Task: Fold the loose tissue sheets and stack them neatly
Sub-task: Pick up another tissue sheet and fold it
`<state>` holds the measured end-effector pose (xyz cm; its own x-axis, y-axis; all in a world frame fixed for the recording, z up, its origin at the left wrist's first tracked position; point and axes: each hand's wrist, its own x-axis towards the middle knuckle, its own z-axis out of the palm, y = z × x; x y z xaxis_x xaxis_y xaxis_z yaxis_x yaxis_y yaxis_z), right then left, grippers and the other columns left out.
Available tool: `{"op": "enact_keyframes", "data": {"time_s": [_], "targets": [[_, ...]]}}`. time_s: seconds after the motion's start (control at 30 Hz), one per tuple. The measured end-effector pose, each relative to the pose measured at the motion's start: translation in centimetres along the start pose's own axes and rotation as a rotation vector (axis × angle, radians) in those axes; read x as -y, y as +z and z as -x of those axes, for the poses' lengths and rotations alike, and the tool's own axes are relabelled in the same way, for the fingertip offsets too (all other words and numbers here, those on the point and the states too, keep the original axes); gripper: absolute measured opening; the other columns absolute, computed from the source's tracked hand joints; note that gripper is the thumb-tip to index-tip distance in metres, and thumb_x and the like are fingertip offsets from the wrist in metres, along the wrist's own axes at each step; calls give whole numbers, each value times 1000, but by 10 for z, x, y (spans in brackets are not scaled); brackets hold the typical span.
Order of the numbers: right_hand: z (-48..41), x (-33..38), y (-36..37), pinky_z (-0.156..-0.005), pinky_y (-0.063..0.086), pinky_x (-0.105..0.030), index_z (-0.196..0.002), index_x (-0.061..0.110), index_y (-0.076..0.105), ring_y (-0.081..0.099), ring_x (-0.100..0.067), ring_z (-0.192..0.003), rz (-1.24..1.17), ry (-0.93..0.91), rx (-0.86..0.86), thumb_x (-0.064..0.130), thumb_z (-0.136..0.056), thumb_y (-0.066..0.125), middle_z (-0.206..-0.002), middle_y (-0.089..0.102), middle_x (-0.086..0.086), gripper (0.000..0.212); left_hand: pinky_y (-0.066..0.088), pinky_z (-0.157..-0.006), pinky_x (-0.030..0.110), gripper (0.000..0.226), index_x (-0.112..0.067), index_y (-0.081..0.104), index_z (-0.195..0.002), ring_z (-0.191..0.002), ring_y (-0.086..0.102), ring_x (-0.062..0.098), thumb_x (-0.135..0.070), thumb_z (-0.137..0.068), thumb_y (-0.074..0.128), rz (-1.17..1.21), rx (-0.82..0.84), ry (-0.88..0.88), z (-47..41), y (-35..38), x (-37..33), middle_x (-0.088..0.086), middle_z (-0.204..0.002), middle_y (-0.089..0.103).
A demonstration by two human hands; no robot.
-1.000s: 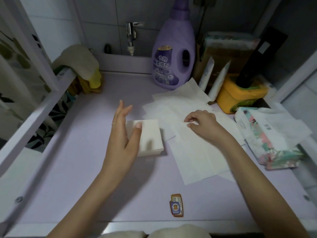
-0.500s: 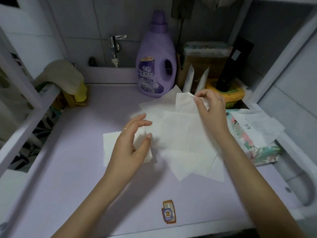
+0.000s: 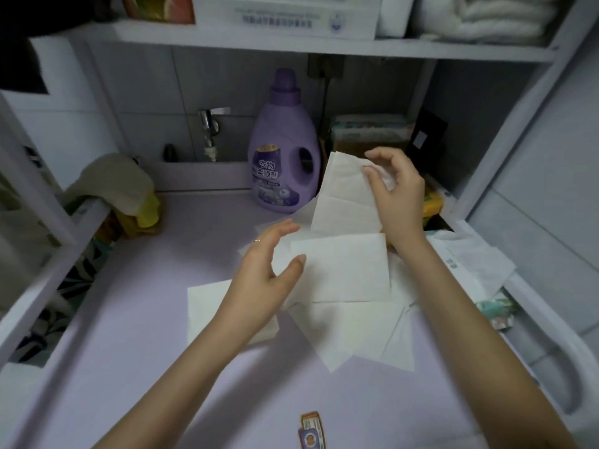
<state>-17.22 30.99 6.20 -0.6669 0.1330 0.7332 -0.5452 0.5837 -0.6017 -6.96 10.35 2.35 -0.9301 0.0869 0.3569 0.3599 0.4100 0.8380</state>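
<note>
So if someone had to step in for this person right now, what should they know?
Right hand pinches one lifted sheet near its top corner.
Left hand is open, over the loose sheets on the counter.
Folded stack lies left of them, partly under the left forearm.
Done: some sheets folded, stacked.
Left: fold the lifted sheet, then the loose ones, adding each to the stack.
</note>
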Motion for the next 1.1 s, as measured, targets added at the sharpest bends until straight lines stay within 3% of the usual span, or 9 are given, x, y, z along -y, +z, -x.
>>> {"op": "enact_keyframes", "data": {"time_s": [0.07,0.17,0.37,0.43,0.5,0.53,0.6,0.83,1.1], "targets": [[-6,7,-1,-94,47,-43,-101,15,68,58,-16,-100,-18,-47,-45,14,-90,59,-99,63,10,15,24,-94,-2,38,-25,54,-128,-117,39,-22,-17,-92,60,13,-3,9,-4,-1,1,-17,-138,48],[-10,21,0,-91,49,-40,-93,17,67,61,-18,-96,-113,-80,-57,6,-88,59,-92,64,9,14,27,-101,5,40,-27,53,-126,-126,41,-9,-25,-87,61,53,-31,36,-14,-5,1,-16,-136,51],[-12,54,3,-82,47,-17,-93,9,65,61,3,-86,-359,-2,39,-3,-88,62,-87,66,10,13,29,-106,11,62,-19,45,-140,-134,37,1,-30,-82,63,119,-104,92,-51,-17,-5,-7,-144,44],[-8,63,3,-80,46,-14,-92,9,66,61,5,-83,-383,11,77,-3,-87,63,-82,67,17,13,38,-103,16,54,-18,47,-138,-126,48,2,-23,-87,64,200,-53,79,-60,-23,-10,-7,-137,52],[-4,72,3,-77,46,-13,-90,13,65,61,6,-80,-390,28,103,-2,-87,64,-79,67,24,15,48,-88,21,29,-12,60,-122,-103,61,2,-12,-93,61,276,-5,53,-64,-30,-12,-5,-115,65],[-3,75,3,-76,46,-13,-88,16,64,60,6,-79,-388,37,103,-2,-87,65,-79,67,25,18,48,-76,25,16,-7,66,-108,-87,61,5,-11,-94,59,296,8,25,-64,-32,-12,-3,-98,67],[0,81,2,-74,47,-14,-86,22,64,61,5,-77,-371,50,90,1,-87,66,-78,68,24,21,37,-66,31,26,6,65,-88,-74,50,12,-18,-92,59,347,32,-44,-61,-37,-11,3,-79,58],[26,90,-1,-73,49,-15,-83,25,66,63,2,-76,-309,87,69,2,-87,67,-77,69,22,23,48,-60,23,24,-6,70,-88,-68,62,14,-18,-97,52,553,87,-284,-23,-53,-14,7,-79,69],[62,97,1,-77,48,-19,-97,20,65,61,-3,-76,-347,316,320,1,-84,69,-74,66,7,24,52,-60,25,25,0,65,-90,-70,64,23,-19,-98,51,693,47,-458,9,-66,-12,16,-85,68]]}}
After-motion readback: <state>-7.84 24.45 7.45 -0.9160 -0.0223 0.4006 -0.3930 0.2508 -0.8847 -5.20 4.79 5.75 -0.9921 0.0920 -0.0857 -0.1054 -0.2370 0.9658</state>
